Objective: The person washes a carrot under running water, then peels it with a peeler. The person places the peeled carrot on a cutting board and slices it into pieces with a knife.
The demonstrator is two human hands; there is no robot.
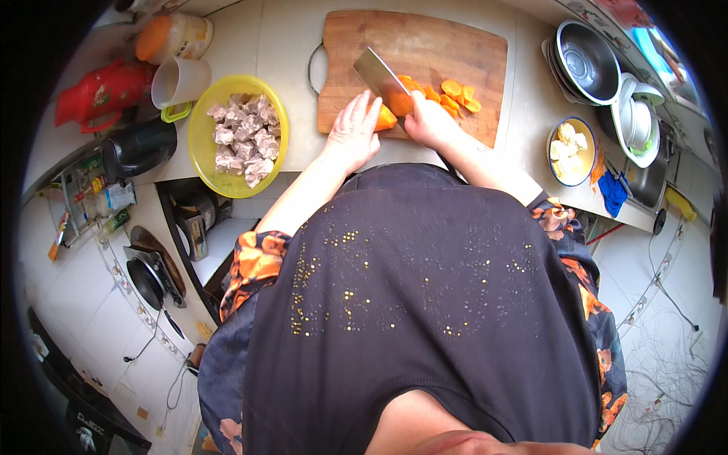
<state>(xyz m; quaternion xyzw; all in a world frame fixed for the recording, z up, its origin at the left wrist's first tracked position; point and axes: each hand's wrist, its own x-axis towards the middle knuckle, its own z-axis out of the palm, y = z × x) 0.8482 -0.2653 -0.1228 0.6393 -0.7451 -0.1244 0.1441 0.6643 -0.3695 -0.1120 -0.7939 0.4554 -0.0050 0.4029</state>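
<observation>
My right hand (pixel 427 120) grips a cleaver (pixel 378 71), its broad blade tilted over the wooden cutting board (pixel 364 34). Beside the blade, my left hand (pixel 354 125) rests its fingers on a piece of peeled carrot (pixel 386 119). More carrot lies just right of the blade, partly hidden by it and by my right hand. Farther right on the board are several thin carrot slices (pixel 451 87), some overlapping. The cleaver's handle is hidden inside my right hand.
A yellow plastic basin (pixel 196 136) with pale meat chunks stands left of the board. To the right are a bowl (pixel 589 153) of pale yellow pieces, stacked metal bowls (pixel 586 62) and a blue cloth (pixel 613 193). A red thermos (pixel 105 96) and a clear plastic jug (pixel 179 82) stand at far left.
</observation>
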